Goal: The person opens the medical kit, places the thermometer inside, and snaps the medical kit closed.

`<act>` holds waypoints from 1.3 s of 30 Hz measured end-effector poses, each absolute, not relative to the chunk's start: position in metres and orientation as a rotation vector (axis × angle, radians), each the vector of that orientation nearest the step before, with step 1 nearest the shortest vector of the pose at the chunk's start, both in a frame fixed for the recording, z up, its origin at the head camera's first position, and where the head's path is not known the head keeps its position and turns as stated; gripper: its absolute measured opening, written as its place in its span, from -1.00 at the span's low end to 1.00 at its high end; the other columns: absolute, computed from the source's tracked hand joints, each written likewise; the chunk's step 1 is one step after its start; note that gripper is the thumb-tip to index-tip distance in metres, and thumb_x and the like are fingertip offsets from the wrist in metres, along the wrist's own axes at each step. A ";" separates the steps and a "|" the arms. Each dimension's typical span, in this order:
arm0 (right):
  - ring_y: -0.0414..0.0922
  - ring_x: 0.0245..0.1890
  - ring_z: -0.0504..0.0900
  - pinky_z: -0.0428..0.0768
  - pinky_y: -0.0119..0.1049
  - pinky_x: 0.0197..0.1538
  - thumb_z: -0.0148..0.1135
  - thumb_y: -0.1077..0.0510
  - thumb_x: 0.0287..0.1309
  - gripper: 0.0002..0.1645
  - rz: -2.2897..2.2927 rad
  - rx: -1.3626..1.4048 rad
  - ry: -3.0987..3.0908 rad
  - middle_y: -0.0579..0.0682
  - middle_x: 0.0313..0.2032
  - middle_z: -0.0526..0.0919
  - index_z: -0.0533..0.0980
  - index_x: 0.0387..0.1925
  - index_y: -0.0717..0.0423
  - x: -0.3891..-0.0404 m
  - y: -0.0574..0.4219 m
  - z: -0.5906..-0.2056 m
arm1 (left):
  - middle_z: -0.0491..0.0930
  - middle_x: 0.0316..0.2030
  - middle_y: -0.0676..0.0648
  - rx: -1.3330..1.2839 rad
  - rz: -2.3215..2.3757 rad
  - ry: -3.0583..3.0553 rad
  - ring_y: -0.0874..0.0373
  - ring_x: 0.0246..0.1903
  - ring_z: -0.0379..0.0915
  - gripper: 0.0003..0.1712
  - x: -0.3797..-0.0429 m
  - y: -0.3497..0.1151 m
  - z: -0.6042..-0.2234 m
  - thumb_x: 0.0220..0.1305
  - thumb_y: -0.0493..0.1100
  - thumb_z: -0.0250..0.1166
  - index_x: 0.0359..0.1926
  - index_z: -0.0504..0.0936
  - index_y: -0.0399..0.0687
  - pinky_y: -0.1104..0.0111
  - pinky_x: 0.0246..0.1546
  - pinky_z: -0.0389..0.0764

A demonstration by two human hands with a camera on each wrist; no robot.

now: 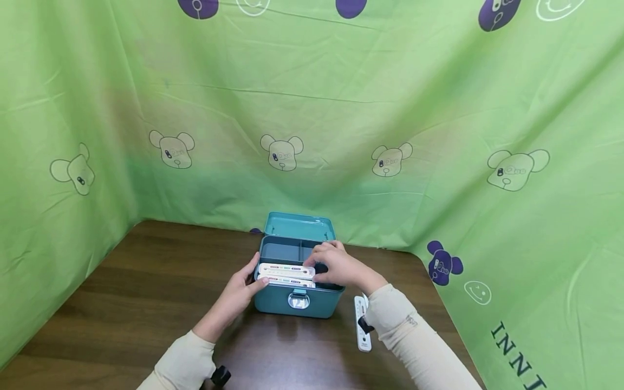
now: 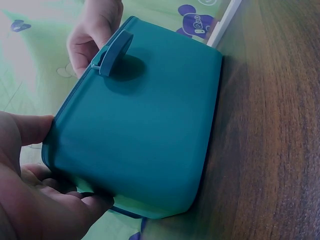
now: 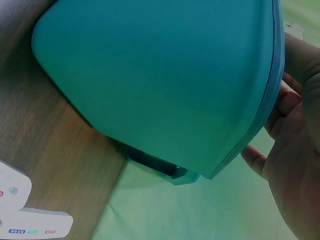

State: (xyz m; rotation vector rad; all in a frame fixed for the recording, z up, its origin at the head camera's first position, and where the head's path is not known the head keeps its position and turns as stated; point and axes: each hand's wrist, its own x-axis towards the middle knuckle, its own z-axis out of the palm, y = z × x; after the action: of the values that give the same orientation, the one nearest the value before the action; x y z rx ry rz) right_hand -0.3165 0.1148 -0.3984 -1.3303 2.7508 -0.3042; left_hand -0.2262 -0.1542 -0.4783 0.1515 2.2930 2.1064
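A teal metal box (image 1: 307, 304) stands on the table with its lid (image 1: 299, 226) raised at the back and a clasp (image 1: 298, 299) on its front. My left hand (image 1: 237, 297) grips the box's left end, the thumb on the rim and the fingers along the side wall in the left wrist view. Inside the front part lie two long, slim white cases with coloured print, a rear one (image 1: 285, 270) and a front one (image 1: 285, 281). Over the box's right side, my right hand (image 1: 338, 265) pinches the right end of the rear white case; its fingertips are partly hidden by the rim in the right wrist view.
More slim white cases (image 1: 363, 336) lie on the wooden table (image 1: 146, 303) to the right of the box, partly under my right sleeve. Within the box's rear is a divided grey-blue tray (image 1: 280, 250). A green printed cloth (image 1: 341, 108) hangs behind and at both sides.
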 end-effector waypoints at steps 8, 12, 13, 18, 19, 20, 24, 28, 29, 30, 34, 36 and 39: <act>-0.07 0.13 0.51 0.14 0.20 0.40 0.49 0.09 0.19 -0.66 -0.294 -1.333 2.783 -0.17 -0.07 0.64 0.72 0.02 -0.07 -0.312 0.116 -0.400 | -0.07 0.63 -0.15 0.156 2.093 2.314 -0.12 0.61 -0.22 -0.14 -0.227 -0.154 -0.477 0.49 -0.22 0.23 0.63 -0.02 -0.09 -0.03 0.54 -0.05; -0.07 0.13 0.53 0.14 0.20 0.39 0.48 0.12 0.20 -0.66 -0.264 -1.340 2.800 -0.15 -0.04 0.66 0.72 0.03 -0.07 -0.309 0.116 -0.400 | -0.06 0.63 -0.15 0.149 2.095 2.309 -0.12 0.61 -0.22 -0.14 -0.227 -0.154 -0.477 0.49 -0.22 0.23 0.63 -0.01 -0.09 -0.03 0.54 -0.05; -0.07 0.12 0.54 0.15 0.20 0.38 0.48 0.12 0.21 -0.66 -0.252 -1.341 2.807 -0.14 -0.04 0.66 0.72 0.04 -0.07 -0.308 0.115 -0.400 | -0.06 0.63 -0.15 0.150 2.096 2.308 -0.13 0.61 -0.22 -0.14 -0.227 -0.154 -0.477 0.49 -0.22 0.23 0.63 -0.02 -0.09 -0.03 0.54 -0.05; -0.07 0.11 0.57 0.21 0.20 0.33 0.49 0.13 0.19 -0.67 -0.181 -1.342 2.863 -0.12 -0.02 0.69 0.73 0.01 -0.07 -0.303 0.112 -0.397 | -0.07 0.63 -0.14 0.151 2.094 2.308 -0.12 0.61 -0.21 -0.13 -0.227 -0.155 -0.475 0.49 -0.20 0.23 0.64 -0.02 -0.07 -0.03 0.54 -0.04; -0.06 0.11 0.57 0.22 0.21 0.32 0.49 0.13 0.19 -0.67 -0.171 -1.341 2.876 -0.12 -0.02 0.70 0.73 0.01 -0.07 -0.303 0.112 -0.396 | -0.07 0.63 -0.14 0.153 2.093 2.309 -0.13 0.61 -0.21 -0.13 -0.227 -0.155 -0.475 0.49 -0.20 0.23 0.64 -0.02 -0.08 -0.04 0.54 -0.04; -0.06 0.11 0.58 0.22 0.22 0.31 0.50 0.13 0.18 -0.67 -0.163 -1.337 2.886 -0.12 -0.01 0.71 0.74 0.01 -0.07 -0.302 0.111 -0.396 | -0.06 0.63 -0.14 0.152 2.092 2.309 -0.13 0.61 -0.21 -0.13 -0.227 -0.155 -0.475 0.49 -0.20 0.23 0.64 -0.02 -0.07 -0.04 0.54 -0.03; -0.07 0.11 0.60 0.25 0.21 0.29 0.50 0.12 0.18 -0.66 -0.153 -1.307 2.917 -0.12 0.01 0.74 0.74 0.02 -0.08 -0.298 0.109 -0.396 | -0.07 0.63 -0.14 0.152 2.086 2.313 -0.13 0.61 -0.21 -0.13 -0.227 -0.155 -0.474 0.49 -0.20 0.23 0.64 -0.02 -0.07 -0.03 0.54 -0.03; -0.08 0.09 0.63 0.30 0.21 0.25 0.50 0.13 0.18 -0.67 -0.173 -1.303 2.951 -0.14 -0.01 0.75 0.73 0.01 -0.09 -0.296 0.109 -0.398 | -0.08 0.63 -0.14 0.156 2.096 2.305 -0.12 0.61 -0.22 -0.14 -0.228 -0.155 -0.475 0.50 -0.21 0.22 0.64 -0.03 -0.09 -0.02 0.54 -0.04; -0.08 0.08 0.63 0.30 0.21 0.25 0.50 0.13 0.18 -0.67 -0.180 -1.303 2.962 -0.14 -0.01 0.75 0.73 0.00 -0.10 -0.295 0.110 -0.399 | -0.08 0.63 -0.14 0.160 2.101 2.302 -0.12 0.61 -0.23 -0.14 -0.228 -0.154 -0.475 0.50 -0.22 0.21 0.64 -0.03 -0.10 -0.02 0.54 -0.04; -0.08 0.08 0.64 0.31 0.20 0.24 0.50 0.13 0.17 -0.67 -0.194 -1.304 2.970 -0.15 -0.01 0.76 0.73 0.00 -0.09 -0.294 0.110 -0.400 | -0.09 0.63 -0.14 0.163 2.106 2.298 -0.12 0.61 -0.23 -0.14 -0.228 -0.154 -0.475 0.50 -0.22 0.21 0.64 -0.04 -0.11 -0.02 0.54 -0.05; -0.10 0.08 0.64 0.32 0.18 0.26 0.50 0.13 0.19 -0.66 -0.257 -1.304 2.980 -0.16 0.00 0.75 0.71 0.02 -0.10 -0.293 0.113 -0.405 | -0.10 0.63 -0.16 0.152 2.113 2.287 -0.13 0.61 -0.23 -0.14 -0.228 -0.153 -0.476 0.50 -0.26 0.20 0.63 -0.05 -0.15 -0.02 0.53 -0.04; -0.11 0.08 0.64 0.32 0.17 0.26 0.49 0.14 0.19 -0.66 -0.281 -1.309 2.981 -0.16 0.01 0.76 0.70 0.02 -0.09 -0.293 0.114 -0.407 | -0.10 0.63 -0.17 0.142 2.112 2.286 -0.14 0.61 -0.23 -0.14 -0.229 -0.153 -0.475 0.49 -0.27 0.20 0.63 -0.05 -0.17 -0.02 0.53 -0.03; -0.11 0.09 0.64 0.31 0.18 0.28 0.48 0.14 0.20 -0.66 -0.293 -1.320 2.978 -0.16 0.00 0.76 0.70 0.02 -0.09 -0.291 0.116 -0.409 | -0.09 0.63 -0.17 0.113 2.082 2.301 -0.15 0.60 -0.21 -0.14 -0.227 -0.153 -0.474 0.49 -0.27 0.20 0.63 -0.05 -0.17 -0.03 0.53 -0.02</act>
State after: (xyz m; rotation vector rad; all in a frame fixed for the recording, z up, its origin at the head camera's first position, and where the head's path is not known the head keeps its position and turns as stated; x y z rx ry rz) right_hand -0.2910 0.1155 -0.4091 -1.3197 2.9783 -0.2931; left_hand -0.2275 -0.1530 -0.4741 0.1129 2.3012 2.0815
